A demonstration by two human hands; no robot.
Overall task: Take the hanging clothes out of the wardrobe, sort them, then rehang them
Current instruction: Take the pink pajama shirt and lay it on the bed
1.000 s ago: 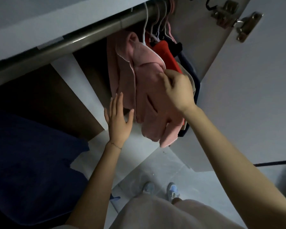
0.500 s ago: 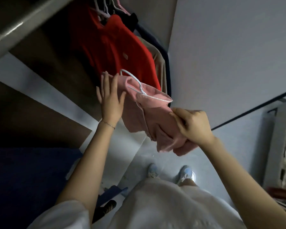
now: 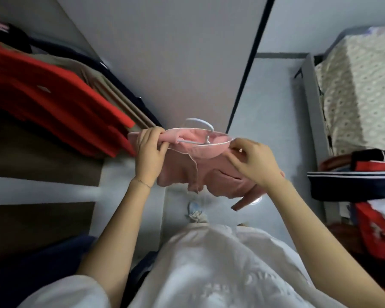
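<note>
Since the pink top (image 3: 218, 176) looks light and limp, left hand (image 3: 150, 153) and right hand (image 3: 255, 164) each pinch a shoulder over the stiff hanger (image 3: 199, 122).

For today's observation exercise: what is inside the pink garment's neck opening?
A white plastic hanger sits inside the pink fabric garment, with its hook rising above it. Its ends are hidden under cloth.

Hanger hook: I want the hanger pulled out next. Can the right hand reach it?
Probably yes. The hanger hook stands bare above the collar of the pink top, near the right hand; that hand must first release the shoulder it pinches.
</note>
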